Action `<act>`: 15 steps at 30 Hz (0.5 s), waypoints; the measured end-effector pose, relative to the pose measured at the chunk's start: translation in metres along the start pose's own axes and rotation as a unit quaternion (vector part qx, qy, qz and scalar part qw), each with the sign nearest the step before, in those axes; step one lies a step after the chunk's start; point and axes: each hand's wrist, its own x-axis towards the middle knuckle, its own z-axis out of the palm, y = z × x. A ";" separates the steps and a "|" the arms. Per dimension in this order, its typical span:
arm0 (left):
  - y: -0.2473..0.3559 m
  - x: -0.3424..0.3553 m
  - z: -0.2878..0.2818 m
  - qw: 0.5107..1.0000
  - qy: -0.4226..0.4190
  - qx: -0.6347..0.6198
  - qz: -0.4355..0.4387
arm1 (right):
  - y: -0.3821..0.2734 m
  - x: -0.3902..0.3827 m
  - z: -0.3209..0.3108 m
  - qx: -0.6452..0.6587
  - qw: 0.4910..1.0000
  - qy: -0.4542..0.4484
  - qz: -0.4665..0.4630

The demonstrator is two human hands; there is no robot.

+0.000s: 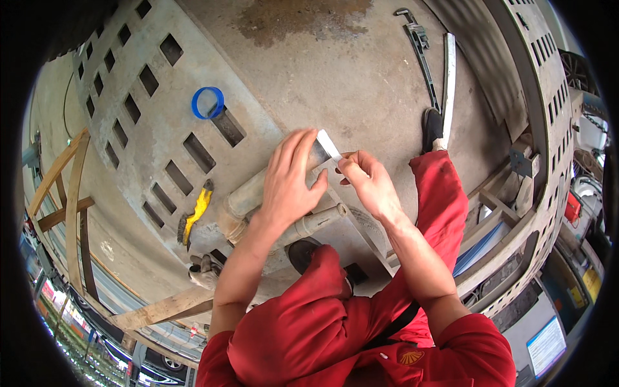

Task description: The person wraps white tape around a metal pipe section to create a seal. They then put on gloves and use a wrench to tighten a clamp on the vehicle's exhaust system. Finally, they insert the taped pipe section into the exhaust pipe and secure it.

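My left hand (291, 175) lies over the upper end of a grey pipe (248, 195), fingers extended and thumb apart, its fingertips beside a white strip of tape (327, 144). My right hand (366, 180) pinches the strip's lower end at the pipe's end. A thinner pipe fitting (321, 222) lies just below my hands. A blue tape ring (207, 88) sits on the slotted metal plate (138, 180) at upper left. A yellow-handled tool (198, 208) lies on that plate, with grey gloves (205, 274) farther down.
A pipe wrench (425, 71) and a long pale bar (449, 77) lie at upper right near my foot (432, 129). Wooden frames (77, 206) stand at left. A slotted metal frame (548, 129), corrugated sheet (483, 77) and assorted equipment crowd the right.
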 end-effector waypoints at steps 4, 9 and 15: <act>-0.017 0.014 0.003 0.993 -0.106 0.057 0.017 | 0.006 -0.008 0.010 0.036 0.999 0.023 -0.029; -0.025 0.013 0.013 0.994 -0.100 0.045 0.026 | 0.021 -0.003 0.011 0.018 0.996 0.057 -0.059; -0.025 0.010 0.015 0.994 -0.086 0.056 0.039 | 0.024 -0.008 0.021 0.038 0.993 0.090 -0.066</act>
